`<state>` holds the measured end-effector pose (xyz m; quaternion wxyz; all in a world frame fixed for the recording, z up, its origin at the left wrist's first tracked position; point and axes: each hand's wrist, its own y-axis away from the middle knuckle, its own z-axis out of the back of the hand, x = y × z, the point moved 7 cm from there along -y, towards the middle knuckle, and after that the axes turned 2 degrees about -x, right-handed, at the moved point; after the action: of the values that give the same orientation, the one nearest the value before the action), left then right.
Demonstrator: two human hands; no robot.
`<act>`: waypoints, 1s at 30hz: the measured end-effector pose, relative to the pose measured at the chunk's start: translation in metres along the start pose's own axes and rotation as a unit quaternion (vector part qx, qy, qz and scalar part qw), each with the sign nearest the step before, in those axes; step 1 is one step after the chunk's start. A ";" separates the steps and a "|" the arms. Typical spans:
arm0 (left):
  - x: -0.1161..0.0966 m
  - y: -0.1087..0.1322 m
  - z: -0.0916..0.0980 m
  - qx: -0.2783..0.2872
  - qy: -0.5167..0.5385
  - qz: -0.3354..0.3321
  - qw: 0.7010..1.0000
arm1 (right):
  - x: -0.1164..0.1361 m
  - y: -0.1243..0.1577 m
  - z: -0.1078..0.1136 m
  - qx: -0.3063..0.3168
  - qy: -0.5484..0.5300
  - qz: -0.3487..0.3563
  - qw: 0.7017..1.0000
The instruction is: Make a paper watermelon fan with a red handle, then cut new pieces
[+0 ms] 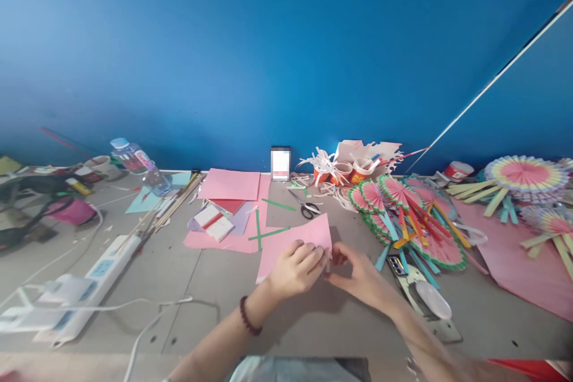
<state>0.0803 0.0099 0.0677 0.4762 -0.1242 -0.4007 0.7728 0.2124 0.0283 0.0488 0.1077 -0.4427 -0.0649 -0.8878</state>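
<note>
A pink sheet of paper (290, 245) is held slightly raised and tilted over the grey table. My left hand (298, 268), with a dark bead bracelet at the wrist, is closed over the sheet's right part, its fingers curled round that edge. From the other side, my right hand (353, 274) holds the same edge with thumb and forefinger, the two bowed apart between their tips. A small pale folded bit shows there, partly hidden by the left fingers. Green paper strips (268, 234) lie just beyond the sheet, and black-handled scissors (310, 210) lie behind it.
Paper fans (403, 197) with coloured strips, a phone (423, 295) and a white oval object (433, 299) lie at right. Paper cups (340, 172) and a small screen (280, 164) stand by the blue wall. At left are a power strip (96, 286), cables and a bottle (138, 161).
</note>
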 end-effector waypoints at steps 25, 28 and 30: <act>0.030 -0.013 0.023 0.010 0.030 0.029 0.999 | -0.007 -0.016 -0.046 0.034 -0.514 -0.067 0.854; 0.033 -0.003 0.018 0.005 0.038 0.059 0.998 | -0.015 -0.018 -0.048 -0.017 -0.498 -0.102 0.861; 0.034 0.004 0.016 -0.005 0.035 0.072 0.997 | -0.018 -0.019 -0.051 -0.037 -0.492 -0.123 0.861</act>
<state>0.0507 0.0296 0.0820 0.4322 -0.1826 -0.3778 0.7982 0.1791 0.0382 0.0038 -0.0650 -0.8143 -0.1305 -0.5619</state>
